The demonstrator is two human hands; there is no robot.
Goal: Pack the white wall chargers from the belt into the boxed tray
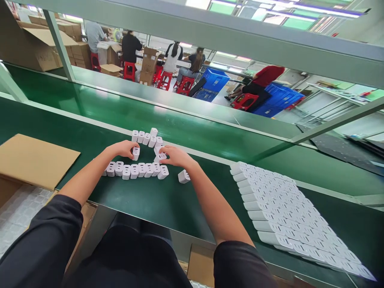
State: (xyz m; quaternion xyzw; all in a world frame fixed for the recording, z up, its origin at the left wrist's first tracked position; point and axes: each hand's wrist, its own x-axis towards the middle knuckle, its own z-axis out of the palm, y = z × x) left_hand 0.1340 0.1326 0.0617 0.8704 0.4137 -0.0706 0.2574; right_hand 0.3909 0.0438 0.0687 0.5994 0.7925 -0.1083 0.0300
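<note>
White charger blocks with slots in their end faces stand on the dark green bench (135, 200). My left hand (124, 149) is closed around one charger block (136, 153), between the two rows. In my right hand (174, 155) another charger block (162, 156) is gripped by the fingertips, and more blocks touch or stand close behind it. A front row of charger blocks (134, 171) runs below my hands, its left end partly hidden by my left forearm. Behind them is a shorter back row (146, 139). One block (183, 177) lies beside my right forearm, partly covered by it.
On the right is a large slanted array of charger blocks (279, 204). A cardboard sheet (33, 160) lies at left above a box of clear plastic trays (24, 212). Behind the bench runs a green conveyor belt (180, 124) under a metal frame. Several people sit on red stools beyond.
</note>
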